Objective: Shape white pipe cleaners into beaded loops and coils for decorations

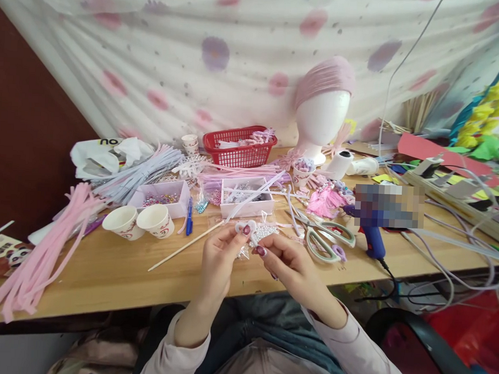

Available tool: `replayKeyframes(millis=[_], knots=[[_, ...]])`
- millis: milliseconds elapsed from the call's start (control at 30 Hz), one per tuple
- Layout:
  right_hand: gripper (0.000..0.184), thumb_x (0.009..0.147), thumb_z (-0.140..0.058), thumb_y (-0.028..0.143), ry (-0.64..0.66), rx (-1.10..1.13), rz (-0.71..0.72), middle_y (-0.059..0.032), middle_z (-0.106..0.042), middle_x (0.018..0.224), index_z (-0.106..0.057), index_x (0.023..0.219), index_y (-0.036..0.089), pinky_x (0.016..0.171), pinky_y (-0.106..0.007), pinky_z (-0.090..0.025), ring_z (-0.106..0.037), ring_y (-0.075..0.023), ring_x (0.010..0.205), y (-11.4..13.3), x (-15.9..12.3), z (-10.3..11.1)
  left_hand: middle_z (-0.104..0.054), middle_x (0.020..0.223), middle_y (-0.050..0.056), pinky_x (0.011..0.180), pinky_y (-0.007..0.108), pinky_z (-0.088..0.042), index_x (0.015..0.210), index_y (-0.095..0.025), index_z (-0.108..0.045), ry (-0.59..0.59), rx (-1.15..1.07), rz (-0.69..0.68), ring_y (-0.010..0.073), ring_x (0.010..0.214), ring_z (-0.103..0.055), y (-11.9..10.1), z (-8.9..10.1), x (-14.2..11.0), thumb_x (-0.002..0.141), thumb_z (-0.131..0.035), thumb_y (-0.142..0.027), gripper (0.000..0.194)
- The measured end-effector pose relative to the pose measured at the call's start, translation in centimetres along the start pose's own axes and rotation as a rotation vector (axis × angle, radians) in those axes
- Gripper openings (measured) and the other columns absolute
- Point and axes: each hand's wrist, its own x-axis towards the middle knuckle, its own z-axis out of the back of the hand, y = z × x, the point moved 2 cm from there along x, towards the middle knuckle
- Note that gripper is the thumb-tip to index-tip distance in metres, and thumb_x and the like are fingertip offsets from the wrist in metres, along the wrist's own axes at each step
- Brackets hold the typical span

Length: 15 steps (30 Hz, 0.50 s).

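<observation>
My left hand (218,254) is closed, pinching a small whitish looped piece (251,229) that looks like bent pipe cleaner. My right hand (291,260) is just to the right, its thumb and fingers drawn together near that piece. Whatever sits between the right fingertips is too small to make out. Behind the fingertips lies a clear bag of white pearl beads (268,232), partly covered by the hands. Scissors with pale green handles (324,240) rest right of the beads. A wooden stick (180,249) lies left of my left hand.
Two paper cups (156,221), a blue pen (189,217) and white boxes of beads (248,208) stand left and behind. Farther back are a red basket (239,153) and a foam head (323,116). A blue glue gun (373,242) and cables are at right; pink pipe cleaners (43,260) lie left.
</observation>
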Motion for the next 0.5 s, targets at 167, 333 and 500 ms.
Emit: replayKeyframes(millis=[167,333,500], knots=[[0.021,0.097,-0.049,0.029,0.036,-0.29,0.09,0.005,-0.047,0.057,-0.06,0.083,0.016,0.051,-0.022,-0.031,-0.041,-0.0099,0.052,0.4,0.2,1.2,-0.065,0.074,0.001,0.073,0.023,-0.045,0.07,-0.017,-0.072,0.089,0.146,-0.066,0.0126,0.075,-0.057,-0.3,0.7,0.8,0.079,-0.074,-0.033,0.018],[0.022,0.097,-0.048,0.021,0.039,-0.568,0.184,0.002,-0.056,0.062,-0.058,0.077,0.017,0.056,-0.022,-0.034,-0.05,-0.011,0.057,1.1,1.3,3.0,-0.061,0.08,0.002,0.075,0.024,-0.043,0.07,-0.017,-0.069,0.135,0.409,-0.217,0.0145,0.08,-0.055,-1.0,1.7,1.1,0.083,-0.07,-0.027,0.016],[0.019,0.099,-0.047,0.019,0.177,-0.801,0.224,-0.0039,-0.068,0.077,-0.065,0.093,0.017,0.063,-0.024,-0.038,-0.061,-0.0154,0.069,1.0,2.3,4.2,-0.061,0.081,0.003,0.074,0.025,-0.042,0.069,-0.016,-0.068,0.09,0.442,-0.165,0.0156,0.08,-0.054,-0.1,2.8,1.5,0.081,-0.071,-0.03,0.018]])
